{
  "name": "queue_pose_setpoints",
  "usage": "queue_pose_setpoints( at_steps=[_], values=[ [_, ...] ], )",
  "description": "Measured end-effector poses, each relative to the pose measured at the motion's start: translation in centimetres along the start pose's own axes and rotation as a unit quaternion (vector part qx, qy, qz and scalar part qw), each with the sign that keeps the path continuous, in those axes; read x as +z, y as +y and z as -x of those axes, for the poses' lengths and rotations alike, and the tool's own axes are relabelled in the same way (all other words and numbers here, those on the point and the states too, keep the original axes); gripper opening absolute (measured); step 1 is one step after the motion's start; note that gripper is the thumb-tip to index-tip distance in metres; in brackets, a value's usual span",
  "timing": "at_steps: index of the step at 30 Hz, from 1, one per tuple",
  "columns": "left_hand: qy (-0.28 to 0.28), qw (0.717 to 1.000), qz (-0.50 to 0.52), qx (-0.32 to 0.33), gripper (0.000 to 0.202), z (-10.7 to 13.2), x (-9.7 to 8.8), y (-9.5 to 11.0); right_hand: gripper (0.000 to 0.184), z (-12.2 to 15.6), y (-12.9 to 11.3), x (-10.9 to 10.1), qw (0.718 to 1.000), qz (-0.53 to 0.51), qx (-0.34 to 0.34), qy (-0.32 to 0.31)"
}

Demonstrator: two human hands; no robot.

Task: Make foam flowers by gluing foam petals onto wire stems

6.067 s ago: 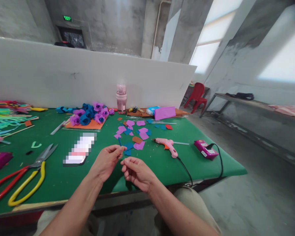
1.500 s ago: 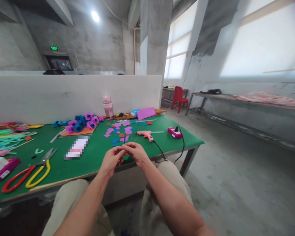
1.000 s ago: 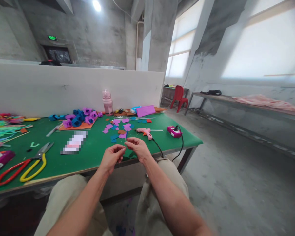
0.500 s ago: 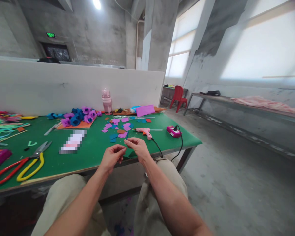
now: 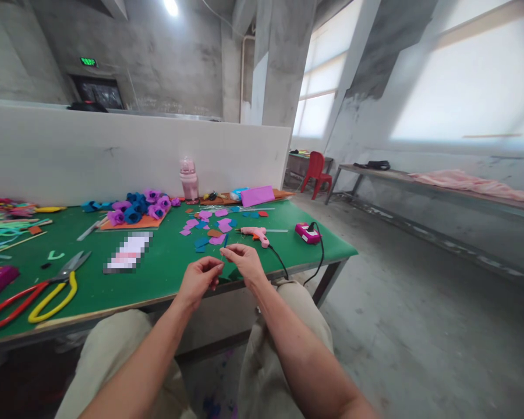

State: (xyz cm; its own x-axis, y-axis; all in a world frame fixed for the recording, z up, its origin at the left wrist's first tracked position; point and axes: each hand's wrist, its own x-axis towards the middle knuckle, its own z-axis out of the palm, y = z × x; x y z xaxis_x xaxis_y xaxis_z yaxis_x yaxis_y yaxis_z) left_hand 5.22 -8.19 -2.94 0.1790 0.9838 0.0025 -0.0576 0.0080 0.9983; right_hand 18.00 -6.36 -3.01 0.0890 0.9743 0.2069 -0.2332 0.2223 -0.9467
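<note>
Over the near table edge, my right hand [image 5: 245, 262] pinches a narrow dark blue piece [image 5: 226, 240] that stands upright from the fingertips. It looks like a rolled or edge-on scrap of paper. My left hand [image 5: 199, 278] is close beside it, thumb and fingers pressed together; whatever they hold is too small to make out. Just beyond the hands lie purple petal-shaped paper pieces [image 5: 217, 240], blue pieces [image 5: 201, 244] and a brown piece [image 5: 213, 233]. A pink glue gun [image 5: 255, 234] rests to the right of them, its cord running off the near edge.
On the green table [image 5: 166, 285] lie large scissors [image 5: 65, 276], a blurred-out flat object [image 5: 128, 253], purple and blue paper flowers [image 5: 142, 208] and a magenta power box [image 5: 308, 233]. A pink bottle [image 5: 189, 179] stands before the white partition [image 5: 135, 148].
The view has shifted very slightly. Both hands keep almost the same pose, and the dark blue piece stays in the right fingertips.
</note>
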Motion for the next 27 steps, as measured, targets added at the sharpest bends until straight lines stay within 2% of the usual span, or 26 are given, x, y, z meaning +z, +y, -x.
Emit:
queue_pose_setpoints(
  at_steps=[5,9,18,27],
  values=[
    [-0.012,0.999,0.049,-0.013,0.028,0.01,-0.04,-0.11,0.035,-0.15,0.27,-0.54,0.997,-0.017,0.055,-0.044],
    [-0.019,0.997,0.071,-0.021,0.028,-0.13,-0.24,-0.08,0.032,-0.17,0.73,-0.75,0.995,-0.013,0.045,-0.087],
    [-0.035,0.995,0.085,-0.034,0.029,-0.12,-0.26,0.00,0.023,0.17,0.31,-0.36,0.994,-0.047,0.049,-0.083],
    [-0.028,0.997,0.073,-0.029,0.030,-0.01,-0.21,0.04,0.024,0.08,0.57,-0.60,0.993,-0.053,0.067,-0.085]
  ],
)
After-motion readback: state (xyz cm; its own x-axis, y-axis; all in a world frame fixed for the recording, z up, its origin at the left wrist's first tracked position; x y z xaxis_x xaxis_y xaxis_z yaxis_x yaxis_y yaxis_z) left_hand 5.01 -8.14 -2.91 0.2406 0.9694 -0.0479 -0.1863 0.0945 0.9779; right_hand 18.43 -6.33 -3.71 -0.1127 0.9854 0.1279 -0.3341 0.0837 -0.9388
